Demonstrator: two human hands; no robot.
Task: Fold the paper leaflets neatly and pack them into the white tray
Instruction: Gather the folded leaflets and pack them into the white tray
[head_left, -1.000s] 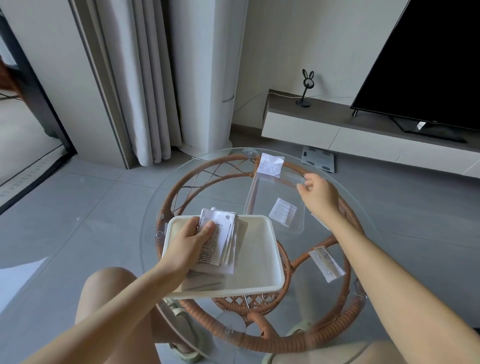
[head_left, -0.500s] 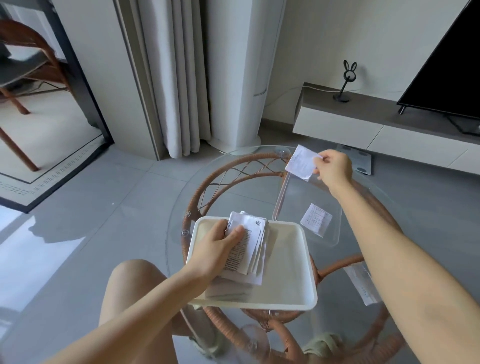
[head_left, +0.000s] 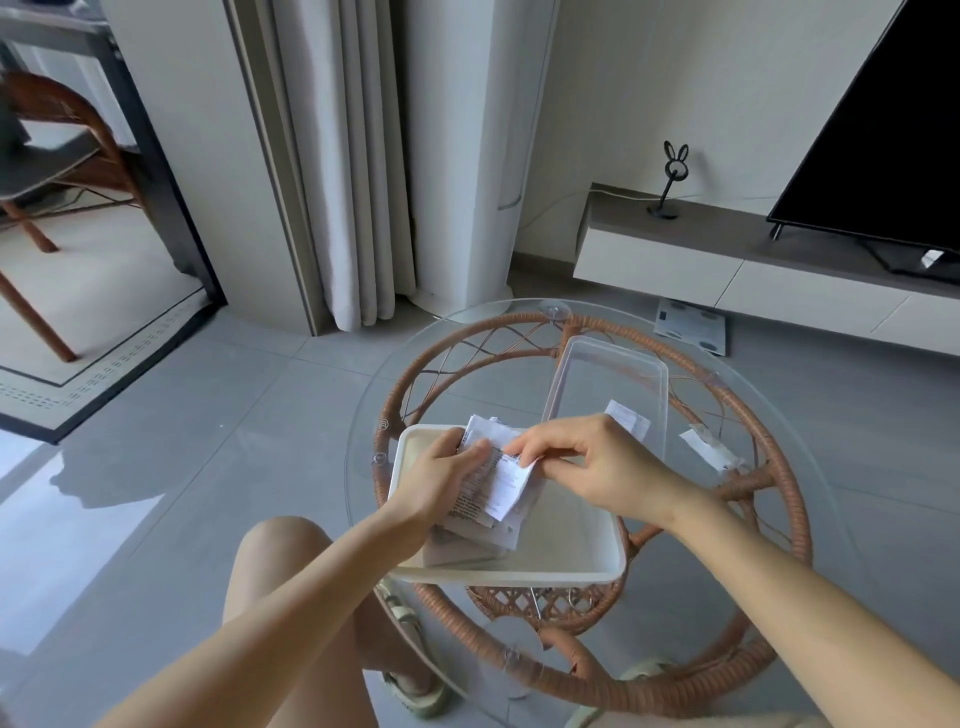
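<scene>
**A:** Over the far left corner of the white tray (head_left: 519, 576), what did the hands have?

**B:** The left hand (head_left: 441, 480) gripped a stack of leaflets (head_left: 475, 506), thumb on top, with its lower end down in the tray. The right hand (head_left: 597, 467) pinched one more leaflet (head_left: 511, 480) against that stack.

**A:** What could have gone wrong?

**B:** The stack looked fanned and uneven. I judged that a slack thumb could let the sheets slide apart, or let the new one spring open. The tray sat close to the near left edge of the glass table (head_left: 363, 441), so a shove might have skated it off. Two loose leaflets remained: one (head_left: 626, 418) in the clear plastic tub (head_left: 608, 374) toward the far edge, another (head_left: 709, 452) by the right edge.
</scene>
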